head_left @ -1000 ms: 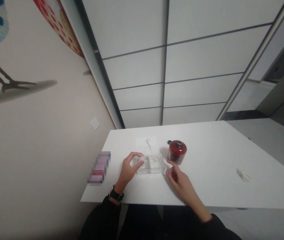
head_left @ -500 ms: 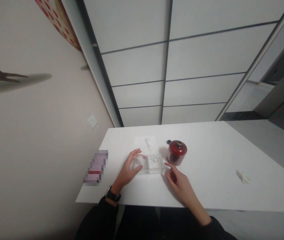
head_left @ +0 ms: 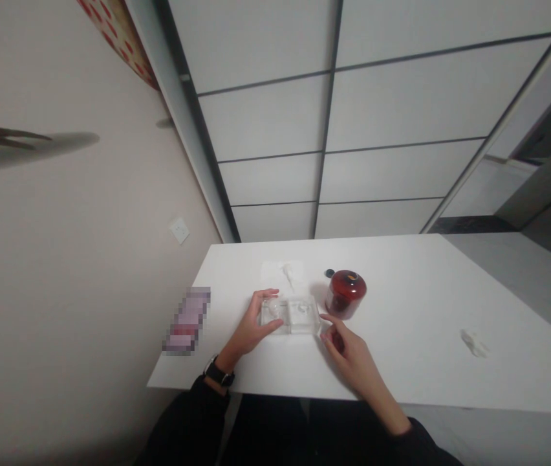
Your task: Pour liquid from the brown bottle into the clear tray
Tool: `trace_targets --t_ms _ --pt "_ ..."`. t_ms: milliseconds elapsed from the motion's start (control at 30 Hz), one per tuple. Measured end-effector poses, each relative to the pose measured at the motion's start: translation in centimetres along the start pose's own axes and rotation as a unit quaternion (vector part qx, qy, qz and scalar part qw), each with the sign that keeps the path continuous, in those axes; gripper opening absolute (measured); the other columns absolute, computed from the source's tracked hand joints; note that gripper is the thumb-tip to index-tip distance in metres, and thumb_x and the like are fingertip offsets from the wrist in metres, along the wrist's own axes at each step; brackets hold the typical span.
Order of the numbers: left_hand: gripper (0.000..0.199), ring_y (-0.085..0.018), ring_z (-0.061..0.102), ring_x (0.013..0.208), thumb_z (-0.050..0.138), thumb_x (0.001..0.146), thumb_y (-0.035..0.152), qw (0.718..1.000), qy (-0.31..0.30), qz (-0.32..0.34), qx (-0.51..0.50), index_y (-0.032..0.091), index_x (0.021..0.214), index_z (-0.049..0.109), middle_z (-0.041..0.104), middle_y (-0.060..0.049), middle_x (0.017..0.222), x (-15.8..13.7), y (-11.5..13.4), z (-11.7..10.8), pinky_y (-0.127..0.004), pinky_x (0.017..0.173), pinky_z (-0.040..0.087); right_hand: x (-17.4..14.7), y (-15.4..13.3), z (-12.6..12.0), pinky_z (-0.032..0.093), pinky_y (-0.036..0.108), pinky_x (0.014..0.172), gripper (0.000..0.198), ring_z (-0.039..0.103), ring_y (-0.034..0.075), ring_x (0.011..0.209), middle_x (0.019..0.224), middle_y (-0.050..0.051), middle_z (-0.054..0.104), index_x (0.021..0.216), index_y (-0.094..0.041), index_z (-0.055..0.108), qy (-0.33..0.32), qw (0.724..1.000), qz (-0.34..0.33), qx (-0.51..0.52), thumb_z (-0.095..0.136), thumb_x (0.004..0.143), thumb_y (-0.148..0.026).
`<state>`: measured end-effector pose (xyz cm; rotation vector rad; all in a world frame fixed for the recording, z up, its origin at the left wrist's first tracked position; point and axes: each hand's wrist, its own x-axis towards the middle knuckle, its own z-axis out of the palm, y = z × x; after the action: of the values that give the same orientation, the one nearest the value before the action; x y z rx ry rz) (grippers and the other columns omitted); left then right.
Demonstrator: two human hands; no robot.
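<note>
You sit at a white counter [head_left: 425, 310] by a pale wall. Your left hand [head_left: 251, 327] grips the left end of the clear plastic box [head_left: 291, 315]. It looks light, stiff and slippery, so hold its short ends. Your right hand [head_left: 348, 349] curls loosely, holding nothing, just beside it, near the round dark red jar [head_left: 346, 293].

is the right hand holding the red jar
No, the right hand lies on the white table in front of the red jar, apart from it.
</note>
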<state>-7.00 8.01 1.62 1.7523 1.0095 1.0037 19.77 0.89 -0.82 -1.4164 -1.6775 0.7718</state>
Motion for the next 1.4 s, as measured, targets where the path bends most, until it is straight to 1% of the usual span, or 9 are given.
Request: trace_targets --t_ms 100,233,367,500,600,767,933,1167,1400 --pt "0.042 -0.035 0.045 0.150 0.077 0.091 0.042 1.000 -0.018 0.006 0.022 0.024 0.127 0.065 0.053 -0.013 0.155 0.0 0.0 0.0 -0.055 0.129 0.031 0.0 0.0 0.0 0.049 0.031 0.064 0.045 0.061 0.019 0.063 0.077 0.001 0.065 0.130 -0.015 0.064 -0.002 1.000 0.000 -0.002 0.049 0.101 -0.046" --pt "0.055 -0.034 0.049 0.146 0.077 0.091 0.038 1.000 -0.012 0.000 0.008 0.025 0.140 0.054 0.053 -0.014 0.154 -0.1 -0.1 0.1 -0.056 0.127 0.033 0.0 0.1 0.0 0.050 0.031 0.065 0.045 0.060 0.019 0.063 0.077 0.001 0.065 0.130 -0.015 0.064 -0.003 1.000 0.001 -0.007 0.049 0.101 -0.046" --pt "0.042 -0.036 0.044 0.150 0.076 0.091 0.038 0.999 -0.022 0.005 0.024 0.024 0.128 0.062 0.052 -0.014 0.156 0.0 -0.1 0.1 -0.056 0.129 0.030 -0.1 0.3 0.1 0.050 0.030 0.066 0.045 0.061 0.019 0.064 0.078 0.001 0.065 0.131 -0.015 0.064 -0.004 1.000 -0.002 -0.010 0.049 0.102 -0.046" --pt "0.054 -0.034 0.051 0.144 0.078 0.090 0.039 1.000 -0.010 -0.001 0.004 0.025 0.136 0.054 0.054 -0.014 0.153 0.0 -0.2 0.1 -0.057 0.125 0.036 -0.1 0.5 0.2 0.050 0.030 0.066 0.045 0.061 0.019 0.064 0.078 0.001 0.065 0.131 -0.015 0.065 -0.003 1.000 -0.004 -0.014 0.050 0.102 -0.046" --pt "0.041 -0.035 0.047 0.148 0.077 0.091 0.040 1.000 -0.023 0.004 0.012 0.024 0.125 0.061 0.053 -0.014 0.154 -0.1 -0.3 0.1 -0.056 0.128 0.032 -0.1 0.5 0.2 0.050 0.031 0.066 0.045 0.061 0.019 0.064 0.078 0.001 0.066 0.131 -0.015 0.065 -0.001 1.000 -0.008 -0.015 0.049 0.102 -0.046" --pt "0.055 -0.035 0.046 0.149 0.079 0.090 0.043 1.000 -0.017 -0.011 0.003 0.024 0.136 0.056 0.054 -0.014 0.154 0.0 -0.3 0.0 -0.057 0.128 0.031 0.0 0.3 0.0 0.051 0.031 0.067 0.043 0.061 0.019 0.064 0.078 0.002 0.067 0.128 -0.016 0.067 -0.005 1.000 -0.004 -0.016 0.050 0.102 -0.045" --pt "0.042 -0.036 0.040 0.153 0.076 0.092 0.040 0.999 -0.037 -0.001 0.027 0.023 0.127 0.064 0.048 -0.014 0.160 0.1 0.1 -0.1 -0.055 0.130 0.026 0.0 0.1 -0.1 0.052 0.031 0.067 0.042 0.062 0.019 0.064 0.077 0.001 0.066 0.126 -0.016 0.067 0.001 1.000 -0.006 -0.012 0.050 0.101 -0.046" --pt "0.054 -0.034 0.060 0.132 0.083 0.085 0.049 0.999 0.038 -0.005 -0.030 0.023 0.124 0.057 0.059 -0.016 0.146 0.3 -0.7 0.9 -0.054 0.117 0.044 0.0 -0.1 -0.1 0.052 0.031 0.067 0.042 0.062 0.020 0.063 0.077 0.001 0.067 0.126 -0.017 0.067 0.003 1.000 -0.003 -0.013 0.050 0.101 -0.046" --pt "0.025 -0.030 0.064 0.129 0.069 0.095 0.042 0.997 0.076 0.016 0.001 0.023 0.108 0.057 0.071 -0.012 0.128 0.3 -0.8 1.6 -0.050 0.117 0.044 0.0 -0.2 -0.1 0.052 0.031 0.067 0.043 0.063 0.020 0.065 0.078 0.002 0.067 0.129 -0.016 0.065 -0.007 1.000 -0.002 -0.018 0.049 0.101 -0.045"
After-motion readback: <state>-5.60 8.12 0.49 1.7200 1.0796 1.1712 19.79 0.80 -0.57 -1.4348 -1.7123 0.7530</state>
